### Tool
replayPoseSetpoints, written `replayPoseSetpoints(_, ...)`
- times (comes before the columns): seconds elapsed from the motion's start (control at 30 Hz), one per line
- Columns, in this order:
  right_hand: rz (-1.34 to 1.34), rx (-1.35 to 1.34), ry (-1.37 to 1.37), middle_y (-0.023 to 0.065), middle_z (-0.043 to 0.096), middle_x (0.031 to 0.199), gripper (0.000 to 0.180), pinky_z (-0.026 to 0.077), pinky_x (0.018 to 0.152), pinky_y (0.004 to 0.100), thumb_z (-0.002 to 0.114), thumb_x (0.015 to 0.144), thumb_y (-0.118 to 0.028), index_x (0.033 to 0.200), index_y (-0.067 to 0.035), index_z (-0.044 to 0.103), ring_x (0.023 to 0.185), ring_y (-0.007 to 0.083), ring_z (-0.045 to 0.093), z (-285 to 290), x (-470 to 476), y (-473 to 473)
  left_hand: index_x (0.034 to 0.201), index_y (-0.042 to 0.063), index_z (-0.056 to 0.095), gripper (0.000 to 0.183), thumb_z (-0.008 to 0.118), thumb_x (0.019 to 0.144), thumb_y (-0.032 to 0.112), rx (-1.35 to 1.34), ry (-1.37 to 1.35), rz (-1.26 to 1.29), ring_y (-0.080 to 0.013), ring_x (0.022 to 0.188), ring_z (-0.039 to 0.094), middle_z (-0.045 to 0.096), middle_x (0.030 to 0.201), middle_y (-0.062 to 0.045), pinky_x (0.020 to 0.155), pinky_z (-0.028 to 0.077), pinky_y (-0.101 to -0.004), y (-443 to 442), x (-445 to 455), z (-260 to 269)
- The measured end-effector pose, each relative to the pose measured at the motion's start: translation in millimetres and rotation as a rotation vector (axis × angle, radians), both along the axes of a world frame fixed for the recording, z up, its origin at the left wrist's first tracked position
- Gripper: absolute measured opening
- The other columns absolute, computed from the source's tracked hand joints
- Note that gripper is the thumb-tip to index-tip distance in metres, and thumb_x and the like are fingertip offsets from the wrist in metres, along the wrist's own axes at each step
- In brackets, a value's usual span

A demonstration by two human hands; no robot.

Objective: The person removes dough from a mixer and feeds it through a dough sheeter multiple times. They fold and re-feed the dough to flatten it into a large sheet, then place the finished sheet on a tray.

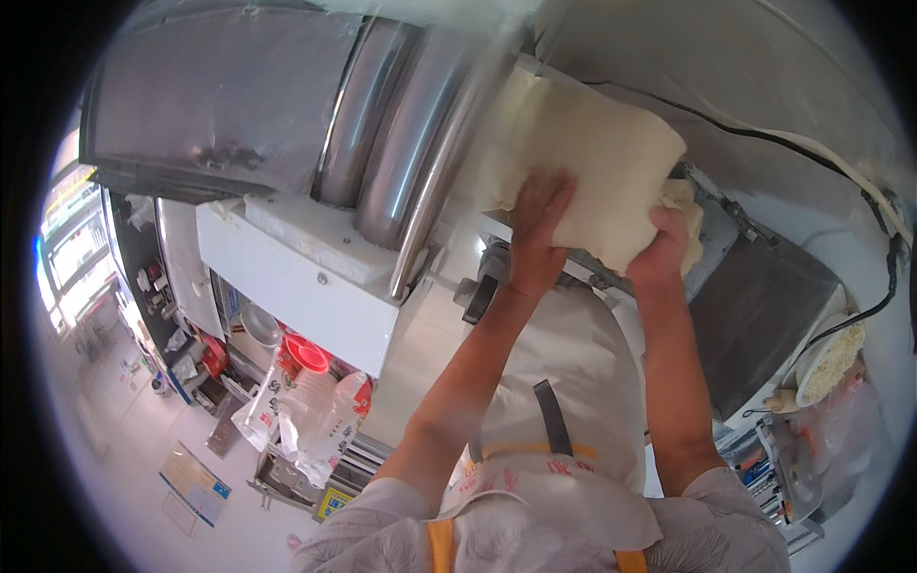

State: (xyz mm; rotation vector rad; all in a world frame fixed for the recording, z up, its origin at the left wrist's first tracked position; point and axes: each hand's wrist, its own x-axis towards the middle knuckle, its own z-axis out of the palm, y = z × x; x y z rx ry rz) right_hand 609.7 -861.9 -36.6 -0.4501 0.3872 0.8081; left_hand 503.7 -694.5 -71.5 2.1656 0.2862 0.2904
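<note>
A thick, pale sheet of dough (pixel 609 154) lies beside the steel rollers (pixel 412 150) of a dough sheeter. My left hand (pixel 541 222) rests flat on the sheet's near left part, fingers stretched forward and slightly blurred. At the near right corner, my right hand (pixel 660 247) grips the edge of the sheet, its thumb on top and its other fingers mostly hidden. A rougher fold of dough (pixel 684 200) shows beneath the sheet by that hand. Close to my left wrist is a black knob (pixel 481 301) on the machine.
A slim metal bar (pixel 437 172) runs alongside the rollers. A black cable (pixel 745 132) hangs along the wall at right. Beyond a dark, flat surface (pixel 763 322) stands a bowl (pixel 831 362) of pale crumbly food. Bags and red plastic tubs (pixel 306 352) sit lower left.
</note>
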Motion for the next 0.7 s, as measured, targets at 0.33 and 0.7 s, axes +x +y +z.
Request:
replayPoseSetpoints(0.33,0.186,-0.355,-0.512,0.0102,0.051,0.161,0.065,0.037,0.124,0.0418,0.062,0.106,-0.031,0.16,-0.001,0.043,0.147,0.0259,0.05,15.0,70.3,-12.0,0.144,-0.003,0.062,0.042,0.06,0.102,0.002,-1.072,0.186,0.108,-0.0303,0.154,0.043,0.027,0.177,-0.014,0.119,0.038,-0.0363,-10.7,-44.3,97.6)
replayPoseSetpoints(0.7,0.759,-0.458,-0.06,0.0111,0.073,0.118,0.033,0.055,0.099,0.0362,0.066,0.105,-0.026,0.124,0.0,0.069,0.108,0.0221,0.07,-103.8,89.0,0.7,0.154,0.004,0.051,0.054,0.066,0.108,0.028,-1.026,0.449,0.301,-0.0131,0.125,0.054,0.061,0.142,-0.006,0.108,0.043,-0.0303,-5.1,-45.7,53.6)
